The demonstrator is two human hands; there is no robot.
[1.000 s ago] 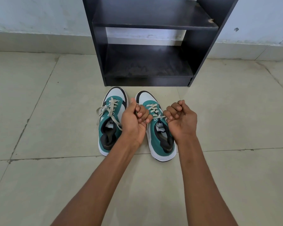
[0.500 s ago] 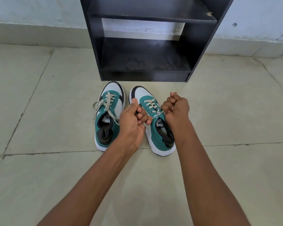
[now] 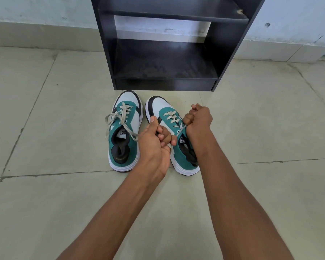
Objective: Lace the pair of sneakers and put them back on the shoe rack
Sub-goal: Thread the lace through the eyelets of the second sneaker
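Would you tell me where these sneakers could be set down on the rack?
The rack's bottom shelf and the shelf above are bare. The floor before it is crowded: both sneakers, left hand and right hand gripping laces.

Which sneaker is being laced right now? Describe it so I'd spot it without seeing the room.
Find the black shoe rack against the wall; two teal-and-white sneakers sit on the floor tiles just before it. The one being laced is the right sneaker, between the left hand and right hand, each fist pulling a lace end. The left sneaker lies untouched, laces loose.
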